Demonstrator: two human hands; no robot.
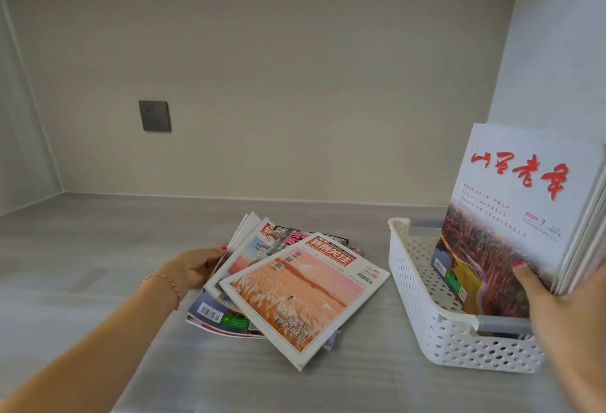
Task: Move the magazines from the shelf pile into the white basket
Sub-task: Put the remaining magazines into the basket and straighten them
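A loose pile of magazines (288, 284) lies fanned out on the grey shelf (98, 281), topped by one with an orange-pink field cover. My left hand (193, 268) rests on the pile's left edge, fingers curled over the spines. At the right stands the white perforated basket (436, 324) with grey handles. Inside it several magazines (511, 215) stand upright, the front one white with red characters and a red landscape. My right hand (551, 307) grips the lower edge of that upright stack, thumb on the front cover.
The shelf is an alcove with a beige back wall (295, 84) and a grey socket plate (154, 116) at left. A white side wall (557, 51) rises just right of the basket. A bracelet circles my left wrist.
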